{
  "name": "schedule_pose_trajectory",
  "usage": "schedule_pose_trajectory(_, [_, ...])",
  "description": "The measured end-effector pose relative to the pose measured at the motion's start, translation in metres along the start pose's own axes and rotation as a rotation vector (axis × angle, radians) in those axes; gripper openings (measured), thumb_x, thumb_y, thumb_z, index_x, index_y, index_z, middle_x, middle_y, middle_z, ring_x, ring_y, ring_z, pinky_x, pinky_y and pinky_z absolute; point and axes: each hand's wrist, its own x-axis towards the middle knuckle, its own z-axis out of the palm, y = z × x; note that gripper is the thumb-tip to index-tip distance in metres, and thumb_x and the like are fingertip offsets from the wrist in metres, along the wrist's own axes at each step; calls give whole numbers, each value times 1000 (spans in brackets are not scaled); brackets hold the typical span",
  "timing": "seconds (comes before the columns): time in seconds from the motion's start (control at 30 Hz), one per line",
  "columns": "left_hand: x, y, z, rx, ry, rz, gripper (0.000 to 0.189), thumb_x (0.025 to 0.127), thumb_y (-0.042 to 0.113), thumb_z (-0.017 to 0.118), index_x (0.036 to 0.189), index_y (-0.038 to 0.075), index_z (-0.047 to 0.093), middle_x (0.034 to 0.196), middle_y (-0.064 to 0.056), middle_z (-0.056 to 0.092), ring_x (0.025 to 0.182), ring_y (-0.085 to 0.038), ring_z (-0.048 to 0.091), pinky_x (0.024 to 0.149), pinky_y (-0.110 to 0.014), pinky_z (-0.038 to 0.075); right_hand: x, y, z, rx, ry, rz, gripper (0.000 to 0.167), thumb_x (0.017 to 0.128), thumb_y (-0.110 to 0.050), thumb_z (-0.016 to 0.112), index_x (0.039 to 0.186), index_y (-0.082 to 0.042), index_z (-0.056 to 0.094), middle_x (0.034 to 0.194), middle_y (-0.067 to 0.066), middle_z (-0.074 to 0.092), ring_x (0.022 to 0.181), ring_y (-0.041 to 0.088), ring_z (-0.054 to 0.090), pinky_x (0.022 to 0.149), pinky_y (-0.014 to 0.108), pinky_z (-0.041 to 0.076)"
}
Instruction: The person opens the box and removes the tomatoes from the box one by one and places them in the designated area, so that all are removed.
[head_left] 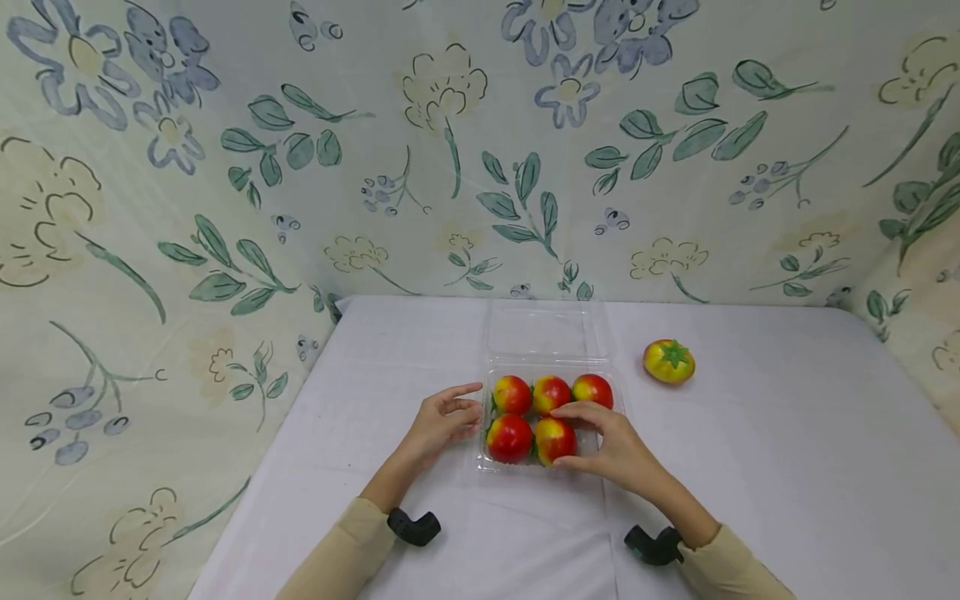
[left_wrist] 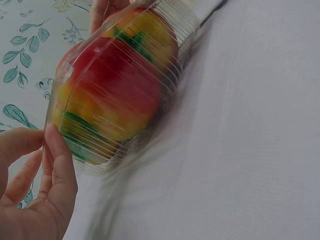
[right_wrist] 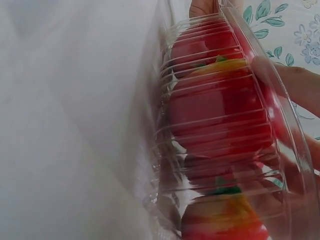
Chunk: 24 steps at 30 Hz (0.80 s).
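Note:
A clear plastic clamshell box (head_left: pixel 517 468) lies with its lid (head_left: pixel 547 329) folded back. Inside are red-and-yellow toy tomatoes: three in the back row (head_left: pixel 551 392), and two in front, at the left (head_left: pixel 509 438) and middle (head_left: pixel 556 440). My right hand (head_left: pixel 618 446) grips the front middle tomato between thumb and fingers, low in the box. At the box's left side, my left hand (head_left: pixel 442 423) pinches the rim; the left wrist view shows fingertips (left_wrist: pixel 57 142) on the edge. Ribbed side walls blur the tomatoes (right_wrist: pixel 220 110) in the right wrist view.
One yellow-and-red toy tomato (head_left: pixel 669 362) with a green star-shaped top sits to the right, beyond the box. A white cloth (head_left: pixel 750 467) covers the table. Floral fabric (head_left: pixel 450 167) hangs behind and at the sides. Black bands (head_left: pixel 414 527) sit at both wrists.

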Motion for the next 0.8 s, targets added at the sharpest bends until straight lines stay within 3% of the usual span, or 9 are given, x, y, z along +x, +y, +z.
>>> schedule_pose_trajectory(0.3, [0, 0, 0, -10, -3, -1, 45, 94, 7, 69, 138, 7, 59, 106, -13, 63, 85, -19, 67, 81, -34, 59, 2, -4, -5, -66, -35, -11, 58, 69, -18, 93, 121, -10, 69, 121, 0, 66, 113, 24, 60, 93, 42, 54])
schedule_pose_trajectory(0.8, [1, 0, 0, -11, 4, -9, 45, 94, 7, 69, 138, 6, 59, 106, -13, 63, 83, -19, 67, 80, -32, 59, 0, -2, -8, 12, -18, -15, 58, 69, -17, 93, 120, -8, 69, 120, 3, 65, 109, 24, 62, 91, 47, 55])
